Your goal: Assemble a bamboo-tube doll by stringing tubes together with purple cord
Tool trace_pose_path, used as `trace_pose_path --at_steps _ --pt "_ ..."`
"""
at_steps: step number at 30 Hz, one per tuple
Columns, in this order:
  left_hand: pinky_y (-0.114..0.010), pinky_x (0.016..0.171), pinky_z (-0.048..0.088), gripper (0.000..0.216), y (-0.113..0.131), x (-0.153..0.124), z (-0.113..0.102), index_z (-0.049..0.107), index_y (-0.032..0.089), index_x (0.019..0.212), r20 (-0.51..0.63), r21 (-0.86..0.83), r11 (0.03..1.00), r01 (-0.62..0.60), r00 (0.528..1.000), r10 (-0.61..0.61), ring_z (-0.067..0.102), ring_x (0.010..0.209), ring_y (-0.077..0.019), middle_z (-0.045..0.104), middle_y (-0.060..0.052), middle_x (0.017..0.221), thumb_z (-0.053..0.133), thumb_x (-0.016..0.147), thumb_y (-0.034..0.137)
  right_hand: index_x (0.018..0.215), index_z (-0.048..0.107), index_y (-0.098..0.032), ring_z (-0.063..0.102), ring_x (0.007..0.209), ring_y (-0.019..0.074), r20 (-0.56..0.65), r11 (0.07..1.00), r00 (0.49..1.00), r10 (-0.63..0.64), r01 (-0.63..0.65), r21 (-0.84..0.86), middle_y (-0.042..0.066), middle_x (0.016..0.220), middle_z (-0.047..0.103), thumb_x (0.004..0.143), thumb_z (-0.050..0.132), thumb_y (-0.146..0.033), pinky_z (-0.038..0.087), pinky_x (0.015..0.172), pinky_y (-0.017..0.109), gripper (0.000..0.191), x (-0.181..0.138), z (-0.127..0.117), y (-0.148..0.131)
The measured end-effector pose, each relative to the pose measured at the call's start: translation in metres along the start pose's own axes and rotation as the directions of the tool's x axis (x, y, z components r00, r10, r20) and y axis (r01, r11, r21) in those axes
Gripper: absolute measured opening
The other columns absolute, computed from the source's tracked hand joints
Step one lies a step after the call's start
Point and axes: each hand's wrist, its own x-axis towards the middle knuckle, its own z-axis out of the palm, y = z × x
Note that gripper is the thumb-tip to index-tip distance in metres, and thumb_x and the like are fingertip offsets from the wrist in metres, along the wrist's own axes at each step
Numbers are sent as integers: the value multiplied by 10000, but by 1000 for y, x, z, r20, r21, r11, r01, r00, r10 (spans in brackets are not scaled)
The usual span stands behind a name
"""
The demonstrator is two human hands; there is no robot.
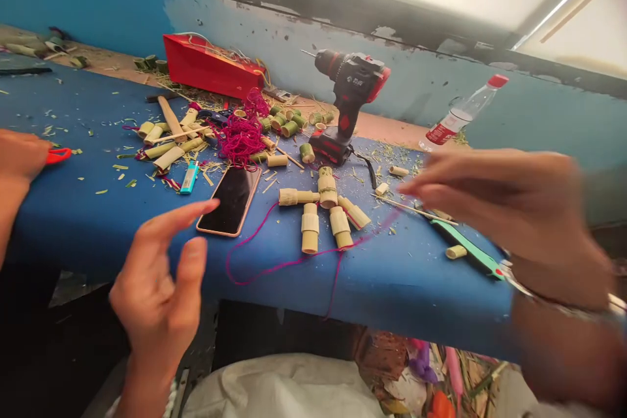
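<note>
My left hand hovers over the table's front edge near the smartphone, index finger and thumb apart, holding nothing. At the right, my right hand, blurred by motion, pinches a magenta string. From there the string droops past a small bamboo figure and loops back to its left arm piece. The figure lies on the blue table, made of short bamboo tubes for head, arms and legs. Below my right hand are a green-handled cutter, a thin stick and a loose bamboo tube.
A cordless drill stands behind the figure, with a plastic bottle to its right. A magenta string tangle, cut bamboo, a lighter and a red box lie left. Another person's hand rests near a red handle.
</note>
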Motion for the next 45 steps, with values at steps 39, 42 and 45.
trace_pose_path --at_steps 39,42,45 --pt "-287 587 370 100 -4 82 131 779 257 934 758 183 675 -715 539 366 679 854 -177 747 -5 955 684 964 269 1036 710 -189 495 548 75 -440 925 854 277 -361 -120 23 908 694 1033 547 -172 398 572 237 164 -75 142 15" --pt "-292 579 352 155 -7 85 134 780 256 931 772 176 620 -765 498 396 661 885 -190 731 -24 968 639 994 261 1038 733 -187 547 644 100 -369 902 888 275 -371 -220 31 948 682 1028 554 -182 378 607 257 179 -62 131 29" --pt "-291 631 389 190 -10 88 136 777 253 927 778 111 601 -792 445 443 641 932 -197 708 -31 997 608 1013 246 1031 757 -189 555 720 121 -269 892 913 306 -374 -255 41 977 669 1015 576 -176 331 614 275 182 -47 125 42"
